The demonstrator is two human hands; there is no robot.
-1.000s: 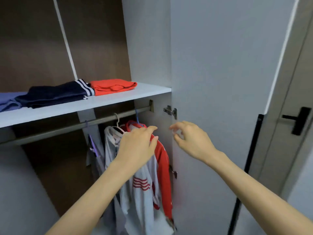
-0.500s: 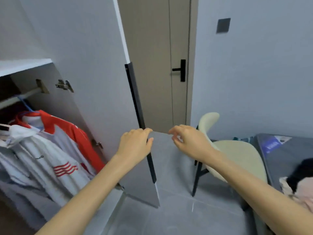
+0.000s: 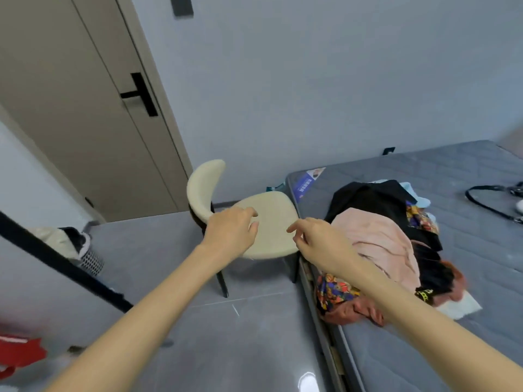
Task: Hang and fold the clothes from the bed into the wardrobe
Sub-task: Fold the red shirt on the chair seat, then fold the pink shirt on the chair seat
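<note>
Two empty hands hang ahead of me above the grey floor, between chair and bed. My left hand (image 3: 230,234) is in front of the seat of the cream chair (image 3: 276,241), fingers loosely curled and gripping nothing. My right hand (image 3: 319,241) is beside it, nearer the bed, fingers relaxed with the forefinger leading, also holding nothing. Neither appears to touch cloth or furniture.

The clothes wait in a heap on the near corner of the grey mattress (image 3: 424,349). A pink garment (image 3: 379,244) lies on top, with a black garment (image 3: 370,199) behind and beneath it. A bright patterned piece (image 3: 335,290) spills over the mattress edge, a rust-coloured piece (image 3: 351,311) sits at the front, and a scrap of pale blue cloth (image 3: 418,200) shows at the back. A black strap (image 3: 486,205) lies well apart, farther across the bed.

The inside of the wardrobe is out of view. A dark-edged panel (image 3: 56,264) crossing the left side is probably its door, and a blurred red cloth (image 3: 19,352) shows low on the left.

I judge the step in hand to be fetching the next garment. With several pieces on the bed, the task looks well short of done. The next move calls for my right hand to reach the heap, where the pink garment is nearest and uppermost, and to pinch that piece alone. It should lift clear without dragging the patterned piece off the edge. My left hand would then find the shoulders or waistband to settle whether it hangs or folds.
</note>
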